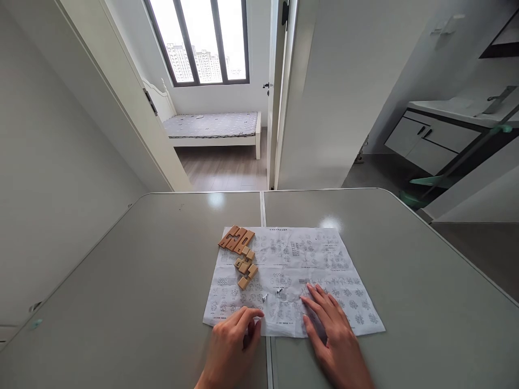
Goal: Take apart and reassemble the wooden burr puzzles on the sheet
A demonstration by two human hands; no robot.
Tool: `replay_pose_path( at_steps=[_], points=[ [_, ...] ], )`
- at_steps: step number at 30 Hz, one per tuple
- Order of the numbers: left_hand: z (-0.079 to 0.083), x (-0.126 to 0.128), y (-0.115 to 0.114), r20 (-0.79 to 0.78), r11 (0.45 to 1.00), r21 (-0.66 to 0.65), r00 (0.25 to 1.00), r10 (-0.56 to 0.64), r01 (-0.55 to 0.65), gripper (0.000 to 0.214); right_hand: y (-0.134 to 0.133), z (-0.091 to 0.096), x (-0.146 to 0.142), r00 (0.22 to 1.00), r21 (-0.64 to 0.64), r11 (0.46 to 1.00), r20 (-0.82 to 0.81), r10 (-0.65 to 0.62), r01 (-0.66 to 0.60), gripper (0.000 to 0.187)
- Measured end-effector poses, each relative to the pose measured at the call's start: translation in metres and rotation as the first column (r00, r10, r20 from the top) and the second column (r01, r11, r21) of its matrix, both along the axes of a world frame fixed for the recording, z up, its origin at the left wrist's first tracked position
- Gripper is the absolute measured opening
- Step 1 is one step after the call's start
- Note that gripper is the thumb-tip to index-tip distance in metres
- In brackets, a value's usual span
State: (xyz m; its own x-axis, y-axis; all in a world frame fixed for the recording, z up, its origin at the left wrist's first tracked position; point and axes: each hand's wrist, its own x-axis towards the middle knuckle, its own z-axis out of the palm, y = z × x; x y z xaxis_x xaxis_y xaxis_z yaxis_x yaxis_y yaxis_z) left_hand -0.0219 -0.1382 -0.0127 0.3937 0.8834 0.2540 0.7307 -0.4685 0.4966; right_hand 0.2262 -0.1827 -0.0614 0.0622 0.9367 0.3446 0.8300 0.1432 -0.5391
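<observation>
A creased paper sheet (279,254) printed with rows of small diagrams lies flat on the table. Over its lower left edge rests my left hand (235,337), its fingers curled and thumb and forefinger tips close together; whether anything is between them is hidden. My right hand (334,337) lies on the lower right part of the sheet, palm down with fingers spread, holding nothing. Along the sheet's left side are several flat reddish-brown wooden puzzle pieces (236,239), side by side. Just below them sit several lighter notched wooden puzzle pieces (244,266). Two small dark marks (279,290) show on the paper between my hands.
The grey-green table (141,281) has a pale seam (263,208) down its middle and a light rim. Beyond it are a doorway, a bed (214,125) and a window (198,43). A white cabinet (433,138) stands at the far right.
</observation>
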Motion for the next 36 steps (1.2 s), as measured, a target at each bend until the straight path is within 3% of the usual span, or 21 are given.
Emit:
replay_pose_path(
  at_steps=[15,21,25,30,33,36],
  points=[
    [0.0,-0.001,0.0,0.006,1.0,0.009,1.0,-0.008,0.008,0.02,0.0,-0.003,0.001,1.0,-0.002,1.0,0.015,-0.002,0.002,0.036],
    [0.013,-0.003,0.006,0.049,0.999,-0.032,0.998,0.03,-0.029,0.02,0.0,-0.003,-0.001,1.0,0.009,1.0,0.011,-0.004,0.004,0.036],
    [0.033,-0.002,0.033,0.042,0.991,0.033,0.991,0.127,-0.129,0.023,0.0,-0.002,0.0,1.0,-0.001,1.0,0.011,0.003,-0.003,0.036],
    [0.062,0.001,0.087,-0.051,0.951,0.008,0.95,0.308,-0.308,0.021,0.001,0.001,-0.001,1.0,0.015,1.0,-0.003,0.0,0.0,0.036],
    [0.072,0.004,0.119,-0.145,0.916,-0.013,0.908,0.394,-0.4,0.024,0.001,0.002,-0.001,1.0,0.019,1.0,-0.004,-0.002,0.002,0.036],
    [0.078,0.007,0.143,-0.232,0.903,-0.045,0.884,0.407,-0.428,0.032,0.001,0.003,-0.001,1.0,0.011,1.0,-0.009,0.001,-0.001,0.037]
  ],
)
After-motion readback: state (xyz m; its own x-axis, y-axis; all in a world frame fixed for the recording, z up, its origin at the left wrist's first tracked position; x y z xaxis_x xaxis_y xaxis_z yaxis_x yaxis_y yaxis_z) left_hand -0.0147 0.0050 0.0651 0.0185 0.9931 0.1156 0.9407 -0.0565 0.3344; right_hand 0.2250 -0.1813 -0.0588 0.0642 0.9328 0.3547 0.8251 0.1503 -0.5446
